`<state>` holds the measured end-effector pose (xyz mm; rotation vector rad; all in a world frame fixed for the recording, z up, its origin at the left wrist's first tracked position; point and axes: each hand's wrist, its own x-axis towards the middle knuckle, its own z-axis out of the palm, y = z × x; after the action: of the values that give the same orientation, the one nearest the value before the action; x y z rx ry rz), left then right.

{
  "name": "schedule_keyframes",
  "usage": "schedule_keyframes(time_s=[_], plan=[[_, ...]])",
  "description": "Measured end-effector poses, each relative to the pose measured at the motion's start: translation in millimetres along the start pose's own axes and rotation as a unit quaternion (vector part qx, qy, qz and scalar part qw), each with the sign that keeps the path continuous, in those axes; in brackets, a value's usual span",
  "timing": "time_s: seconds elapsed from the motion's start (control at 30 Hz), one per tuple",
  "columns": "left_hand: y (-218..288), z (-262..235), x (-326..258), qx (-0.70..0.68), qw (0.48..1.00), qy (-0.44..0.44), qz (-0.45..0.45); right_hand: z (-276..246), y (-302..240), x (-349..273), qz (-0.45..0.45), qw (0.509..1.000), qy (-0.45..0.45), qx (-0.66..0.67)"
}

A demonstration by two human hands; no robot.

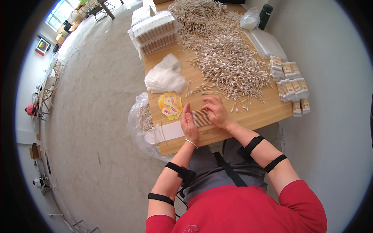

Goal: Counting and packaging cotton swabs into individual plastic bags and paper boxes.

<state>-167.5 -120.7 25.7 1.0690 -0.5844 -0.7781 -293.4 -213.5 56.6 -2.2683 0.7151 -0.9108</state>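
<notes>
A flat row of cotton swabs (202,118) lies side by side on the table between my hands. My left hand (189,125) stands on edge at the row's left end, fingers stretched out and touching the swab tips. At the other end my right hand (217,112) has its fingers bent, with thumb and fingertips closed on the swabs. Part of the row is hidden by both hands. Left of my left hand are a white paper strip (173,131) and a stack of yellow printed cards (169,105). Loose swabs form a large heap (229,64) beyond my hands.
A pile of thin clear bags (166,75) sits beyond the cards. Wrapped swab bundles (155,33) are stacked at the far left. Finished small packs (291,87) line the right edge, near the wall. A plastic sack (138,124) hangs beside the table's left edge. A dark bottle (265,16) stands at the back.
</notes>
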Motion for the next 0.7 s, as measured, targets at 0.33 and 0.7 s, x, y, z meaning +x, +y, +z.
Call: schedule_keyframes(time_s=[0.33, 0.7], plan=[[-3.3, 0.0, -1.1, -0.01, 1.0, -0.001, -0.008, -5.0, 2.4, 3.9, 0.012, 0.999, 0.039, -0.033], [-1.0, 2.2, -1.4, -0.041, 0.999, 0.013, -0.019, 13.4, -11.0, -10.4, 0.205, 0.956, 0.128, 0.168]])
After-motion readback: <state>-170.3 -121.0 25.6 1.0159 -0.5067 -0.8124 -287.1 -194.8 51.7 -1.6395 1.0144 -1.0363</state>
